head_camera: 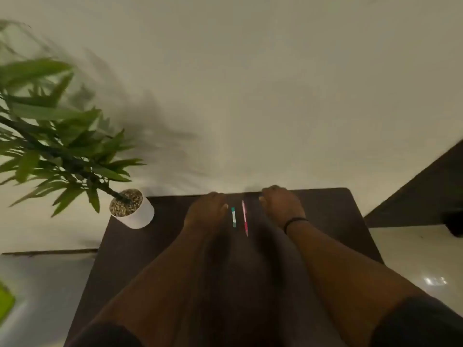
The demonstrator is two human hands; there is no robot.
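Two small items lie side by side near the far edge of a dark table (140, 249): a short teal-and-white marker (233, 216) and a longer pink pen (244, 217). My left hand (205, 211) rests on the table just left of the marker, fingers pointing away, holding nothing. On the other side, just right of the pink pen, my right hand (281, 205) lies on the table with a dark band on its wrist. Neither hand touches a pen. The fingertips are blurred.
A white pot (137, 215) with pebbles and a leafy green plant (50, 136) stands at the table's far left corner. A pale wall rises right behind the table. Dark furniture (431, 186) stands to the right, light floor on both sides.
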